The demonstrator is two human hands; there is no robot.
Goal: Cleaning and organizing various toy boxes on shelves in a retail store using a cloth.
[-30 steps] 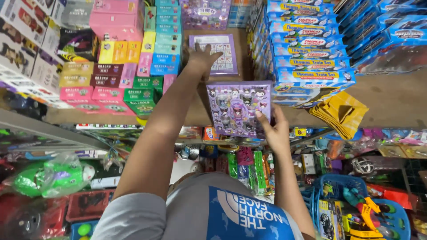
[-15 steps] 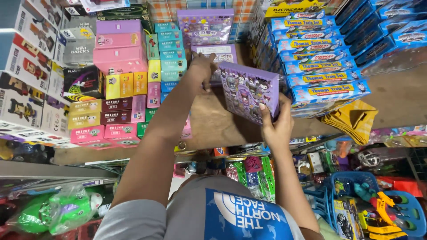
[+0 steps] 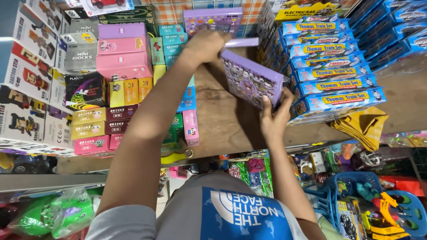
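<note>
From the head camera, looking down over a grey and blue shirt [image 3: 231, 213], both arms reach up to a wooden shelf [image 3: 222, 124] crowded with toy boxes. The right hand [image 3: 273, 118] grips the near lower corner of a flat purple box printed with cartoon figures [image 3: 251, 80], thumb on the printed face and fingers wrapped behind the edge, so the box stands tilted, its far end leaning to the left and its near end toward the stack of blue train-set boxes [image 3: 333, 66] on the right. The left hand [image 3: 207, 44] is closed over the far upper edge of the same box, knuckles bent, holding it from above (how many fingers reach behind it cannot be told). The purple box is lifted off the bare wood, in the gap between the blue stack on the right and the small boxes on the left. Just beyond the left hand a second purple box of the same kind [image 3: 213, 20] stands upright against the checked back wall. To the left of the arm stand small teal boxes [image 3: 171, 42], then pink boxes [image 3: 124, 55] piled on yellow and dark red brick boxes [image 3: 106, 120], with larger white building-block boxes [image 3: 26, 89] at the far left. A folded yellow cloth [image 3: 360, 126] lies on the shelf under the blue stack's right end. Below the shelf edge hang packets of small toys [image 3: 253, 171], a blue plastic basket of toy vehicles [image 3: 378, 204] sits at the near right, and a green bagged toy [image 3: 53, 215] lies at the near left.
</note>
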